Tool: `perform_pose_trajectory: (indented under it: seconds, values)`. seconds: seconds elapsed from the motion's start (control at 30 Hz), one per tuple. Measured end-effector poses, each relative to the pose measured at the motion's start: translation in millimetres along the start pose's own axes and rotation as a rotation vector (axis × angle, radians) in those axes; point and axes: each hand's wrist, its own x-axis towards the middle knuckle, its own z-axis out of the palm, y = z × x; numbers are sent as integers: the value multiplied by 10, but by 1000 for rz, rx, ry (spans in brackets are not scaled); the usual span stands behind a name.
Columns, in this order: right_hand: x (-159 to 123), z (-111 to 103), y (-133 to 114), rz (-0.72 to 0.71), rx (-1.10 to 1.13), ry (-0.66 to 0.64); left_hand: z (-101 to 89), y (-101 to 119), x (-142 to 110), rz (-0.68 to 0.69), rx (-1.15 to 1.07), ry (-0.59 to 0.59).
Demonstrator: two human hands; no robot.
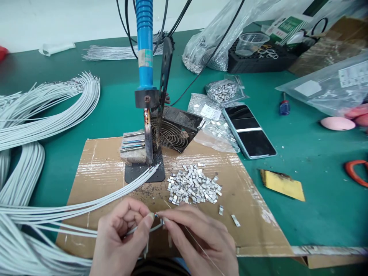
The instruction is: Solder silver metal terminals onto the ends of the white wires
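Note:
Low in the middle of the head view, my left hand [123,234] pinches a white cable between thumb and forefinger, close to its bluish tip [156,215]. My right hand [201,234] meets it there, thumb and forefinger closed at that tip. A thin solder wire [198,243] runs through my right hand and pokes out past its fingers. What else the right fingertips grip is too small to make out. Just beyond lies a pile of small metal terminals [194,184], with two loose ones at its right. Several white cables [115,195] end near the soldering stand [145,174].
A blue soldering iron [145,57] hangs upright over the cardboard [244,230], a black fan [175,130] beside it. White cable bundles [77,103] fill the left. At the right are a phone [250,132], a yellow sponge [283,186] and a small screwdriver [284,106].

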Motion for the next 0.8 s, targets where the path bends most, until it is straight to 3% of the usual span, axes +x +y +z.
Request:
perform_pose_trajectory:
  seconds: [0.2,0.3,0.43,0.8]
  values:
    - [10,-36,10,-12,-77,102,-15,-24,5,0,-15,12]
    - [40,-50,-6,114,-24,148,-25,-33,6,5,-17,-2]
    - [81,-39,-44,322,136,117,-29,-45,2,24,-22,-31]
    - [156,-21,-41,236,163,-26,15,17,3,48,-31,-23]
